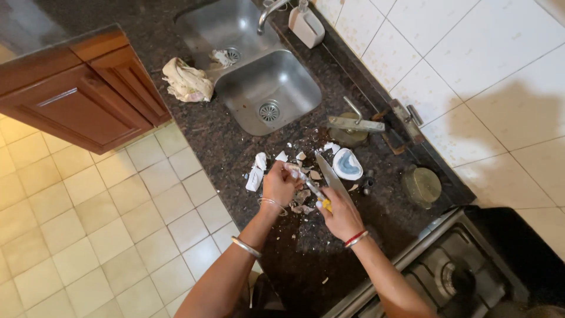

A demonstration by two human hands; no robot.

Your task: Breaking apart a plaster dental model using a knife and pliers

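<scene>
Gripping a yellow-handled knife (325,189), the right hand (340,217) works beside the left hand (279,184), closed on a small piece.

The table (235,153) is dark speckled stone, running from the top left to a stove (447,271) at its lower right end. A steel double sink (253,65) is set into it near the far end. A crumpled cloth (187,81) lies at the sink's left rim, close to the table's front edge. A soap bottle (306,25) stands along the back edge by the tap. Near the middle, white peel scraps (257,171) lie scattered, with a blue-and-white dish (347,164) just beside them. A metal press (353,125) and a round brass lid (422,186) sit toward the back edge.
</scene>
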